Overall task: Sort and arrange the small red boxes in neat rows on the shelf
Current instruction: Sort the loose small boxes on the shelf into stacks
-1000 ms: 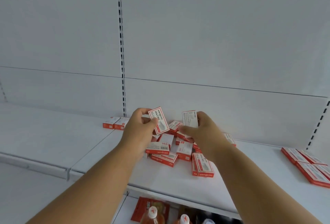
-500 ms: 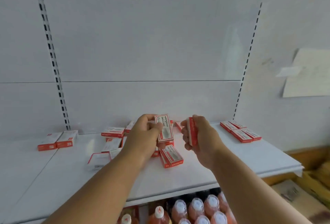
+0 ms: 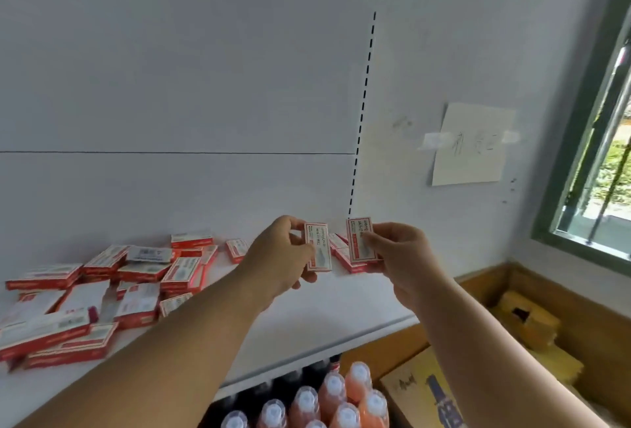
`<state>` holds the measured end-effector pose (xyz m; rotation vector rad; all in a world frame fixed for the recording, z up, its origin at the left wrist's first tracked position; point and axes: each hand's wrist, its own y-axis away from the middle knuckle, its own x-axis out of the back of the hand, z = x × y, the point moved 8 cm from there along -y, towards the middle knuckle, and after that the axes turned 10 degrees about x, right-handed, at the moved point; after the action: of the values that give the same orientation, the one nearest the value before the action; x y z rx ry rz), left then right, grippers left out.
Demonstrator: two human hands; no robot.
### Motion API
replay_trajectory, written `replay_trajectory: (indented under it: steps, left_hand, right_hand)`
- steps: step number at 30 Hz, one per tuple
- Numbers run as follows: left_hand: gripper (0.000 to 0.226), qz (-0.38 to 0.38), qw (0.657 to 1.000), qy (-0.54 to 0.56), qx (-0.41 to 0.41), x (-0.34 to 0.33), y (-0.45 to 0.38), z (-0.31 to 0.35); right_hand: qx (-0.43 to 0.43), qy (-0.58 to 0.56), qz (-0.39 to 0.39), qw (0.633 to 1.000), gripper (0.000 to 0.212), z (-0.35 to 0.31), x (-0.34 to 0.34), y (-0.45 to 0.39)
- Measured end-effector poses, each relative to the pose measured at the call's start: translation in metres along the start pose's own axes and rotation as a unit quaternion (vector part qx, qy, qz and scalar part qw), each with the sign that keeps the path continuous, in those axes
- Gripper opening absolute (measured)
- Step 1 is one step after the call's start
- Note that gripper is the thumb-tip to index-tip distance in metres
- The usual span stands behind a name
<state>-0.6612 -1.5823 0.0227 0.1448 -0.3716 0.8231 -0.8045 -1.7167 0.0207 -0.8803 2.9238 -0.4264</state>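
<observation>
My left hand (image 3: 280, 257) pinches one small red-and-white box (image 3: 318, 246) upright above the white shelf (image 3: 341, 304). My right hand (image 3: 403, 253) holds a second box (image 3: 360, 240) just to its right, label facing me. Behind both held boxes, a few boxes (image 3: 338, 245) lie flat near the shelf's right end. A loose heap of several red boxes (image 3: 102, 291) covers the shelf's left part.
The shelf's front edge (image 3: 341, 345) runs diagonally below my arms. Orange bottles with white caps (image 3: 324, 397) stand on the level beneath. Cardboard boxes (image 3: 430, 390) sit on the floor at right. A paper note (image 3: 471, 144) and a window (image 3: 607, 141) are on the right wall.
My view has swung right, so the heap now lies at the left. Both hands carried their boxes toward the shelf's right end. The right-hand box turned from edge-on to label facing me.
</observation>
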Motion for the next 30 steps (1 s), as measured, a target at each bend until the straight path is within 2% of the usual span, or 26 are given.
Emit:
replay_trajectory:
  steps: [2,5,9,12,17,20,24,30]
  left_hand:
    - [0.028,0.011,1.0,-0.001,0.024,-0.017,-0.025,0.006]
    - [0.024,0.039,0.996,0.015,0.083,-0.04,-0.067,0.008]
    - [0.014,0.129,0.984,-0.038,0.115,-0.05,-0.11,0.009]
    - [0.014,0.149,0.977,-0.065,0.136,-0.061,-0.129,0.005]
    - [0.007,0.187,0.959,-0.129,0.167,-0.07,-0.146,-0.009]
    - [0.012,0.193,0.942,-0.222,0.162,-0.07,-0.148,-0.006]
    - [0.017,0.201,0.938,-0.228,0.164,-0.068,-0.144,-0.006]
    - [0.013,0.246,0.918,-0.278,0.137,-0.039,-0.115,0.006]
  right_hand:
    - [-0.004,0.011,-0.003,1.0,0.008,0.011,0.013,-0.036]
    - [-0.011,0.084,-0.036,0.996,0.007,0.027,0.024,-0.095]
    - [-0.023,0.151,-0.085,0.985,0.006,0.049,0.019,-0.154]
    - [-0.024,0.202,-0.123,0.971,0.007,0.068,0.008,-0.183]
    - [0.038,0.359,-0.204,0.91,0.023,0.087,-0.01,-0.201]
    - [0.081,0.422,-0.228,0.874,0.015,0.086,-0.014,-0.204]
    - [0.138,0.442,-0.234,0.855,0.01,0.069,-0.02,-0.199]
    - [0.247,0.377,-0.231,0.862,0.014,0.022,-0.049,-0.171]
